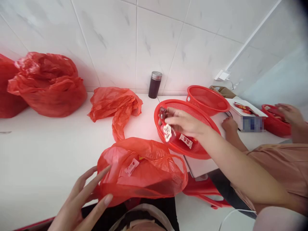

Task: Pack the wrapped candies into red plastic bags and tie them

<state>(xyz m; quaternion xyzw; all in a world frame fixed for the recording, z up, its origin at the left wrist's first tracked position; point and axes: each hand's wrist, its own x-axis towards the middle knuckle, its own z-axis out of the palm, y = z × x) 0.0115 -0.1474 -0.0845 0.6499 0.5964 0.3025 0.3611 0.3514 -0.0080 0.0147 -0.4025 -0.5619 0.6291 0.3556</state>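
Observation:
A red plastic bag point(134, 191) lies open in front of me, with a pinkish-white packet point(132, 167) inside it. My left hand point(84, 195) is at the bag's left side, fingers spread and touching the plastic. Over the left part of a red perforated basket point(204, 150), my right hand point(184, 123) pinches small wrapped packets point(167, 132), one dark red with a white label. Another white packet with red print point(186, 141) lies in the basket below the hand.
A crumpled red bag point(113, 102), a full red bag point(50, 93) and a dark thermos point(155, 85) stand along the tiled wall. A second red basket point(208, 101) is behind. At right, a co-worker's hands point(290, 114) are near another red basket point(276, 126).

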